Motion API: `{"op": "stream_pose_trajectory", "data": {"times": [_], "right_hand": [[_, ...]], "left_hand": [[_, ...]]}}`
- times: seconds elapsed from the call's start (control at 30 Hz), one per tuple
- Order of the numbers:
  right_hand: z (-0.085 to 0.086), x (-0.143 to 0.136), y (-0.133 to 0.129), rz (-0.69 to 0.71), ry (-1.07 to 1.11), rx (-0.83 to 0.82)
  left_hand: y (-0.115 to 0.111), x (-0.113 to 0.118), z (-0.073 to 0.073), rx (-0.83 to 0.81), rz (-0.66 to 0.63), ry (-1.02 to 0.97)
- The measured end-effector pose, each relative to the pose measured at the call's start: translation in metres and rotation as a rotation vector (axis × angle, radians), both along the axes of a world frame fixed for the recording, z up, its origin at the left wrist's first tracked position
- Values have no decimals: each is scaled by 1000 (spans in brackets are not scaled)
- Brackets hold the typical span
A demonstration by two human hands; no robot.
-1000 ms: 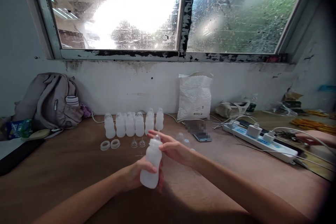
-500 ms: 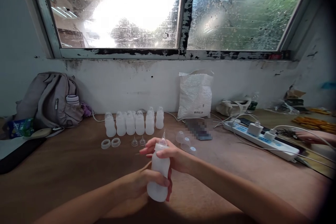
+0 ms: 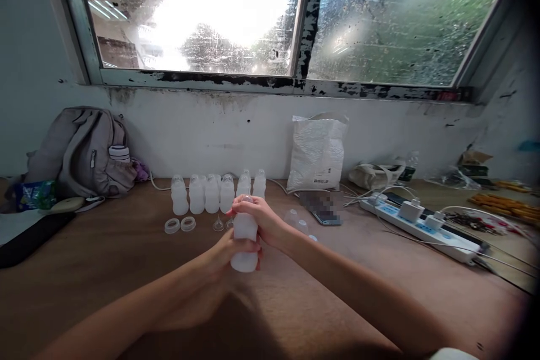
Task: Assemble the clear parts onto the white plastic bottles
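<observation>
A frosted white baby bottle (image 3: pixel 244 261) is held upright in front of me, above the brown table. My left hand (image 3: pixel 230 250) is wrapped round its lower body. My right hand (image 3: pixel 259 215) is closed over its top, hiding the collar and most of the teat. Behind it stand several similar bottles (image 3: pixel 212 199) with clear caps. Two white collar rings (image 3: pixel 172 226) lie to the left. Clear bottle teats (image 3: pixel 218 225) sit on the table just behind my hands, one partly hidden. Several clear caps (image 3: pixel 302 226) lie right of my right hand.
A grey backpack (image 3: pixel 80 152) and a black flat object (image 3: pixel 36 241) are on the left. At the back are a white plastic bag (image 3: pixel 317 152) and a phone (image 3: pixel 327 217). On the right lies a power strip (image 3: pixel 442 241) with plugs and trailing cables.
Both hands have moved the bottle forward and slightly left. My right hand has closed over its top, covering the teat tip that showed before. Another person's hand at the far right has left view.
</observation>
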State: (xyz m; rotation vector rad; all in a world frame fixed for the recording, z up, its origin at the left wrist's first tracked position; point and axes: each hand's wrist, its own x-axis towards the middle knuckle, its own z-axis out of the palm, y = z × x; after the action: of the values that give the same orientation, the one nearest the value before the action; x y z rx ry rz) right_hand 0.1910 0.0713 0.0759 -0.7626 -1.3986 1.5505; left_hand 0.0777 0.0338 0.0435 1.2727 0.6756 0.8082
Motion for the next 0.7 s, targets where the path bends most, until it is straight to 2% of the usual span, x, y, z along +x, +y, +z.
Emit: {"op": "stream_pose_trajectory", "data": {"times": [0.07, 0.2, 0.33, 0.4, 0.5, 0.57, 0.7], "right_hand": [[-6, -9, 8, -67, 1, 27], [-15, -24, 18, -159, -1, 165], [-23, -33, 24, -253, -8, 233], [-26, -34, 27, -258, -21, 237], [-25, -29, 30, -229, -154, 229], [-22, -17, 29, -206, -298, 243], [-12, 33, 21, -194, -581, 453]], "left_hand": [[10, 0, -8, 99, 135, 87], [31, -5, -21, 241, 320, 222], [44, -14, -28, 482, 534, 433], [47, -17, -30, 517, 592, 494], [49, -21, -36, 528, 624, 523], [48, -22, -41, 563, 578, 482], [46, -21, -50, 554, 461, 300]]}}
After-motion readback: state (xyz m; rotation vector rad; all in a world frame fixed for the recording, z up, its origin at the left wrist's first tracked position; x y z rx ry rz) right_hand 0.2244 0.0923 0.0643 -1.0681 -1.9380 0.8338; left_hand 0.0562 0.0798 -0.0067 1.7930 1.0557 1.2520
